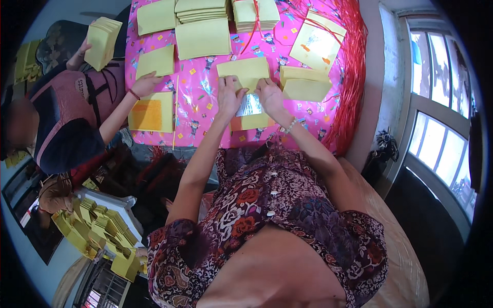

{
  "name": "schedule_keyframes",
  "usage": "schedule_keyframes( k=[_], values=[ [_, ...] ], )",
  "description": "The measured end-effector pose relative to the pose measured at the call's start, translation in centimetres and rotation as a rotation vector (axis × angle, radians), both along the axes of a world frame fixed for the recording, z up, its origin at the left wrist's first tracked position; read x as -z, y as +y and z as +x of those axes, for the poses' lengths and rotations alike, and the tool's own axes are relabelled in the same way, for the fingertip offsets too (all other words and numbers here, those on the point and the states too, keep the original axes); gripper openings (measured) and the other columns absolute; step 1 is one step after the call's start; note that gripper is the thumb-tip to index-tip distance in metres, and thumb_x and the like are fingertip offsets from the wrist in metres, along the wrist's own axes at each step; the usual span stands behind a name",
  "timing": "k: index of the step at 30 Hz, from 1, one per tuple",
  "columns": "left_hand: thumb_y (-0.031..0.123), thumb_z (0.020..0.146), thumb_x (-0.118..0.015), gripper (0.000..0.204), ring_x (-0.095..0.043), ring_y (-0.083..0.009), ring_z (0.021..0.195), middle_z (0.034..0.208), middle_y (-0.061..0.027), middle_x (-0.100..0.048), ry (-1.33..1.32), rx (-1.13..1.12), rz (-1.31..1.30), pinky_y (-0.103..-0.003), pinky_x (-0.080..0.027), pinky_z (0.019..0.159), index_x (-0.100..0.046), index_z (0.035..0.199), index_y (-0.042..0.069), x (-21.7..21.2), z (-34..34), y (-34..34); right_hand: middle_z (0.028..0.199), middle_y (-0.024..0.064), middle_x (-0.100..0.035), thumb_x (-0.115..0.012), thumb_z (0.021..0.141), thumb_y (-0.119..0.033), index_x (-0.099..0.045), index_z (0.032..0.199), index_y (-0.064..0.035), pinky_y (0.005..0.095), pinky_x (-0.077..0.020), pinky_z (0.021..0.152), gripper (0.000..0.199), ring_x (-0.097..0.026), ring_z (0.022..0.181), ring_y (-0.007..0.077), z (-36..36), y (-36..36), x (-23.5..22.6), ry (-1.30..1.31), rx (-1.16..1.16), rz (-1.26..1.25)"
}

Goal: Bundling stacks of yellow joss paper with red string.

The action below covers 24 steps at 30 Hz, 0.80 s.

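Yellow sheet: pale yellow paper sheet (245, 72) lying flat on the desk (205, 97), long axis running left to right, its near edge tucked under both hands.
Left hand (229, 96): fingers curled down onto the near left part of that sheet, pressing or pinching it, can't really tell which.
Right hand (270, 97): same deal on the near right part, fingers bent onto the paper, beaded bracelet on the wrist.
Foil piece: shiny silver square (250, 105) between the two hands, just nearside of the sheet, on another yellow paper with an orange patch.
Around the sheet: folded yellow stack (305, 83) just to its right, bigger yellow sheet (203, 38) up and to its left, more stacks (201, 10) at the far edge, red strings (352, 66) heaped off to the right.
Other person: sits left of the sheet, one hand (145, 83) on a small yellow paper, the other holding up a thick stack (102, 42).
Surface: pink patterned cloth covers the desk.
Room: windows (436, 118) far right of the sheet, folded yellow paper pieces (100, 231) piled low on the left.
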<state>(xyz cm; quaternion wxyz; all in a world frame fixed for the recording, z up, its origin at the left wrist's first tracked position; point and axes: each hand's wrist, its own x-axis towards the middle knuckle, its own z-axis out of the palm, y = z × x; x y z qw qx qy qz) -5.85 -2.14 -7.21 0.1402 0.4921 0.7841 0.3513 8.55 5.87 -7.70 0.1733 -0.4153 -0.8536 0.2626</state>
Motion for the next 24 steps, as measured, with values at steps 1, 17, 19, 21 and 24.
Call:
schedule_keyframes(
  k=[1,17,19,21,24],
  values=[
    [0.019,0.072,-0.080,0.052,-0.053,-0.0354,0.097,0.106,-0.0173,-0.048,-0.025,-0.008,-0.019,-0.042,-0.047,0.082,-0.049,0.110,0.003,0.4,0.1,0.1,0.087,0.0147,-0.059,-0.070,0.078,-0.012,-0.057,0.085,-0.0044,0.0443,-0.0497,0.074,0.016,-0.062,0.083,0.0346,0.1,0.2,0.3,-0.027,0.010,-0.018],
    [0.017,0.073,-0.080,0.052,-0.055,-0.0360,0.097,0.108,-0.0182,-0.049,-0.001,-0.022,-0.005,-0.044,-0.047,0.080,-0.049,0.113,0.003,0.9,0.5,-0.3,0.089,0.0146,-0.061,-0.073,0.077,-0.015,-0.057,0.088,-0.0039,0.0439,-0.0499,0.072,0.023,-0.062,0.084,0.0346,0.0,1.0,-0.2,-0.136,0.002,-0.084],
    [0.016,0.073,-0.080,0.053,-0.055,-0.0364,0.096,0.108,-0.0186,-0.049,-0.002,-0.026,0.006,-0.044,-0.047,0.080,-0.049,0.113,0.003,1.2,0.6,-0.4,0.090,0.0147,-0.061,-0.073,0.076,-0.017,-0.058,0.088,-0.0040,0.0440,-0.0501,0.072,0.023,-0.062,0.083,0.0348,-0.4,0.8,-0.5,-0.127,-0.035,-0.068],
    [0.015,0.073,-0.080,0.053,-0.055,-0.0370,0.096,0.108,-0.0191,-0.049,0.044,-0.006,0.066,-0.044,-0.047,0.080,-0.049,0.114,0.003,1.4,0.5,-0.3,0.091,0.0147,-0.061,-0.074,0.075,-0.018,-0.058,0.088,-0.0042,0.0441,-0.0503,0.073,0.024,-0.063,0.083,0.0350,-0.8,0.9,-0.4,-0.112,-0.095,-0.025],
    [0.014,0.072,-0.079,0.053,-0.054,-0.0379,0.098,0.108,-0.0195,-0.049,0.042,0.024,0.081,-0.044,-0.046,0.082,-0.050,0.115,0.003,1.7,0.4,-0.5,0.092,0.0151,-0.060,-0.074,0.075,-0.018,-0.058,0.085,-0.0042,0.0440,-0.0507,0.072,0.024,-0.063,0.083,0.0347,-1.0,1.3,0.2,-0.151,-0.097,-0.066]
  ],
)
